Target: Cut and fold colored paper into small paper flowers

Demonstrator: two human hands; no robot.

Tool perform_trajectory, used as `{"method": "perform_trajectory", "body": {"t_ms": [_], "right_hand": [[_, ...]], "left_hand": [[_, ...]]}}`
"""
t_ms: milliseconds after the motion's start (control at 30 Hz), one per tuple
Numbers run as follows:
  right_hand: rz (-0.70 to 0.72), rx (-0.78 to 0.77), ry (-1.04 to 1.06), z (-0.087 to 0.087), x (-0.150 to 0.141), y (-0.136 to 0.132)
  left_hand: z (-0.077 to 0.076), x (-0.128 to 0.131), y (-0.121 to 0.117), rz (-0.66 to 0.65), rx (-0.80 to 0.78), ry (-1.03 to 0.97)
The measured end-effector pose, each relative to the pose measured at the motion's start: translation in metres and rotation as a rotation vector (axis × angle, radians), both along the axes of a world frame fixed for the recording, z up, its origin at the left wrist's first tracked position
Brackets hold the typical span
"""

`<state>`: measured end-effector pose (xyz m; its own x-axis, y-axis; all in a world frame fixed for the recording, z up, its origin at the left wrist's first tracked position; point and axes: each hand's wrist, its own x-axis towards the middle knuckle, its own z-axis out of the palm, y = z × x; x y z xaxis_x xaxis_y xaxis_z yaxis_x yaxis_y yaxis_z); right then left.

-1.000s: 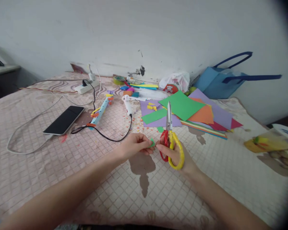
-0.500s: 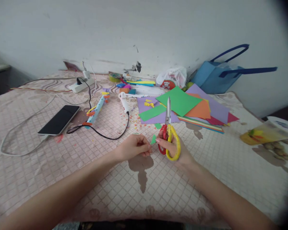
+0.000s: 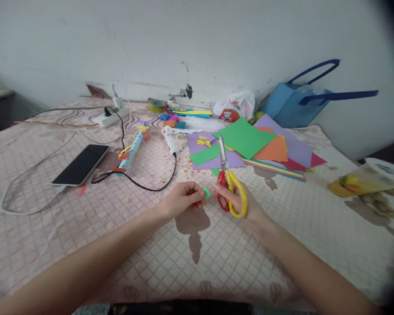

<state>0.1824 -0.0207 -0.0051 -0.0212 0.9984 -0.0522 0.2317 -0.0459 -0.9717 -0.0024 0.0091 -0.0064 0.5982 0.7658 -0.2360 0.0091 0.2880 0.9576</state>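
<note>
Between the thumb and fingers of my left hand [image 3: 187,197] is a small piece of green paper [image 3: 206,192]. My right hand [image 3: 241,203] is wrapped round a pair of scissors [image 3: 229,188] with one red and one yellow handle. Their blades look closed and point away from me, over the papers. A small gap separates the scissors from the green piece. Beyond my hands lie another green scrap [image 3: 215,172], a green strip [image 3: 204,154] and a purple sheet [image 3: 197,138] with crumpled yellow bits [image 3: 203,141] on it.
Coloured sheets [image 3: 246,138] are piled at the back right, before a blue bag [image 3: 292,105]. A white glue gun [image 3: 170,141] with a black cord lies in the middle. Leftward are a decorated light-blue strip [image 3: 132,151], a phone [image 3: 81,165] and a power strip [image 3: 111,117]. A plastic cup [image 3: 361,181] is at right.
The small green paper has passed from my right fingertips into my left hand's pinch. The scissors have tilted slightly, their tips swinging left.
</note>
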Motion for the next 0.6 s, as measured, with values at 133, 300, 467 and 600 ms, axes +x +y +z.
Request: {"method": "perform_trajectory", "body": {"t_ms": [133,300,467,600], "right_hand": [[-0.146,0.123,-0.563,0.006,0.042,0.018],[-0.266,0.086,-1.224,-0.003,0.103,0.035],[-0.24,0.146,-1.324,-0.01,0.13,0.039],[-0.342,0.34,-1.155,0.001,0.111,0.033]], "left_hand": [[0.001,-0.001,-0.001,0.017,-0.022,0.008],[0.0,-0.001,0.0,0.039,-0.046,0.01],[0.001,-0.002,0.0,0.053,-0.087,0.011],[-0.001,-0.001,-0.001,0.054,-0.098,-0.009]]}}
